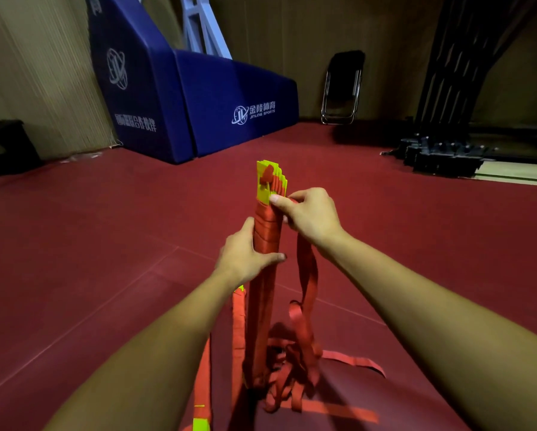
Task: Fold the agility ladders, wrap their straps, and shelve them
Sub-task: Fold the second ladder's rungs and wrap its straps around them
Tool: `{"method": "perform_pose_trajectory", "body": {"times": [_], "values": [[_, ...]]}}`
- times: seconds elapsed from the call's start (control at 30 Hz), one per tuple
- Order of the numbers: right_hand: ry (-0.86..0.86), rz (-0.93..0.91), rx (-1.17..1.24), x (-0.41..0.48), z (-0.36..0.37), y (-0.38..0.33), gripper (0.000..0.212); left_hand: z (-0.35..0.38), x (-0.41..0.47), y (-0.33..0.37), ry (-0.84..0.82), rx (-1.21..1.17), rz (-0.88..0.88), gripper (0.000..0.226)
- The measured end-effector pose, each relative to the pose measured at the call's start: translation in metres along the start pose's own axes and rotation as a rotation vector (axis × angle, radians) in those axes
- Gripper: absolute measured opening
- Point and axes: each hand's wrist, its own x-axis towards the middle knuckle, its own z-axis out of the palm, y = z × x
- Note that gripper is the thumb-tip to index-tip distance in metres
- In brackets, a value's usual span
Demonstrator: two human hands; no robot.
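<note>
- Left of the ladder bundle [265, 234]: forearm reaches forward and up. The left hand [245, 259] wraps the bundle's middle from the left, fingers curled behind it, thumb laid across the front just under the wound turns. Closed hold on the bundle.
- Bundle: upright, above the red floor [105, 244]. Stacked yellow rungs [265, 181] show at the top end, with red strap turns wound round just below them.
- Right of the bundle: forearm comes in from lower right. The right hand [309, 216] is at the top of the wound section, thumb and forefinger pinching the strap [307, 275] at the bundle's upper edge.
- Below the right hand: strap hangs slack beside the bundle, down to a tangle of webbing [289, 368] at the bundle's foot.
- Just left of the bundle's lower half: second ladder [239, 312], red with a yellow tip. Contact with the bundle: cannot tell.
- Far behind the bundle: blue padded base [198, 104] to the left, folding chair [343, 88] to the right.
</note>
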Motion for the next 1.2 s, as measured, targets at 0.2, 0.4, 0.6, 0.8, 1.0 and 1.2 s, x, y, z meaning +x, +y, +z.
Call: {"method": "perform_pose_trajectory", "body": {"times": [0.2, 0.4, 0.6, 0.8, 1.0, 1.2], "values": [[0.089, 0.041, -0.053, -0.004, 0.004, -0.005, 0.064, 0.002, -0.005, 0.011, 0.088, 0.234, -0.048, 0.070], [0.036, -0.038, -0.033, -0.004, 0.000, -0.003, 0.051, -0.008, 0.002, -0.001, -0.217, -0.119, 0.030, 0.068], [0.030, -0.034, -0.090, -0.003, 0.004, -0.003, 0.048, -0.001, 0.000, -0.002, -0.125, -0.155, 0.042, 0.058], [0.037, -0.018, -0.106, -0.006, 0.001, -0.005, 0.058, 0.003, -0.007, 0.011, 0.036, 0.135, -0.031, 0.055], [0.096, -0.005, -0.105, -0.006, 0.003, -0.003, 0.055, -0.002, -0.015, 0.027, 0.115, 0.333, 0.032, 0.049], [0.008, -0.136, -0.068, -0.007, -0.003, -0.006, 0.054, -0.011, -0.002, 0.018, -0.263, -0.275, 0.030, 0.041]]}}
